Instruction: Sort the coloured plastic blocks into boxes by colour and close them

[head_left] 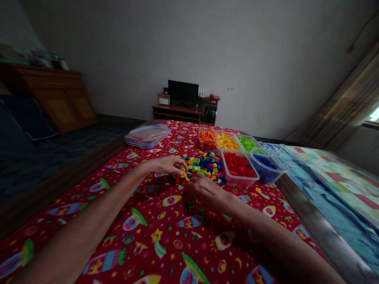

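A heap of small mixed-colour toy bricks (205,163) lies on a red patterned cloth (166,236). My left hand (168,164) rests at the heap's left edge with its fingers curled together over a few bricks. My right hand (204,188) lies palm down at the near edge of the heap, fingers bent onto the cloth; what it holds, if anything, is hidden. Behind and to the right of the heap stand clear tubs of sorted bricks: orange (207,138), yellow (227,141), green (248,143), red (238,165) and blue (266,162).
A stack of clear lids (147,135) lies at the cloth's far left. A wooden edge (308,217) borders the cloth on the right, with a blue and multicoloured sheet (334,185) beyond. A low stand with a dark screen (183,94) stands against the far wall.
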`<control>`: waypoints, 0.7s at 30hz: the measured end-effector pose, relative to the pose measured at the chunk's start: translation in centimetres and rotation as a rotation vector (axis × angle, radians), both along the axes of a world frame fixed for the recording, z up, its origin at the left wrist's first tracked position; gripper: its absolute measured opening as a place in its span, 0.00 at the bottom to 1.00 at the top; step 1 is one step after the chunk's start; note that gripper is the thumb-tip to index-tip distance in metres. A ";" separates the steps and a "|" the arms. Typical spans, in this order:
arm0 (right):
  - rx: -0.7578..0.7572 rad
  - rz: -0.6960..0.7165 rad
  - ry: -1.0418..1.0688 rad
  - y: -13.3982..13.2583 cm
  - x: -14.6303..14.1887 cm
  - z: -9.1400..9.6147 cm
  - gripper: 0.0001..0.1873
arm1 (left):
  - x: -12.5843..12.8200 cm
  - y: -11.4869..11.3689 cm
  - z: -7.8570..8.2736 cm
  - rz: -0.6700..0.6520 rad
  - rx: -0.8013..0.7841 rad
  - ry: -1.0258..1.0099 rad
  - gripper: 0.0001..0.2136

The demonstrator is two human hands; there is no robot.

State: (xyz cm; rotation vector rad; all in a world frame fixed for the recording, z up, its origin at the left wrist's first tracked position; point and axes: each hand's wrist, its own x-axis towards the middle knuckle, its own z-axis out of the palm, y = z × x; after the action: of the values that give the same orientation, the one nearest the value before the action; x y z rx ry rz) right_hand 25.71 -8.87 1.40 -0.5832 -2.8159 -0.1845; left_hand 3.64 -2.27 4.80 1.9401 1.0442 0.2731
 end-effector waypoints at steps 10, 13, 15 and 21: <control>-0.182 -0.235 0.469 1.8 0.7 1.0 0.19 | 1.6 -1.4 -0.2 0.175 -0.148 -0.330 0.26; -0.195 -0.217 0.443 2.0 0.9 1.1 0.17 | 2.7 -2.4 0.1 0.215 -0.231 -0.440 0.29; -0.165 -0.214 0.415 2.3 1.1 1.0 0.11 | 3.2 -2.6 0.3 0.233 -0.273 -0.462 0.30; -0.143 -0.227 0.423 2.4 1.7 1.5 0.11 | 3.5 -2.0 0.3 0.420 -0.229 -0.433 0.25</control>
State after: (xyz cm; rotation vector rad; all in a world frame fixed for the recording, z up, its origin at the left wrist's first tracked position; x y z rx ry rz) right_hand 27.36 -6.43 2.89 -0.8611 -2.3637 0.0918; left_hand 7.17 -4.29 5.11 1.3620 1.1211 0.7384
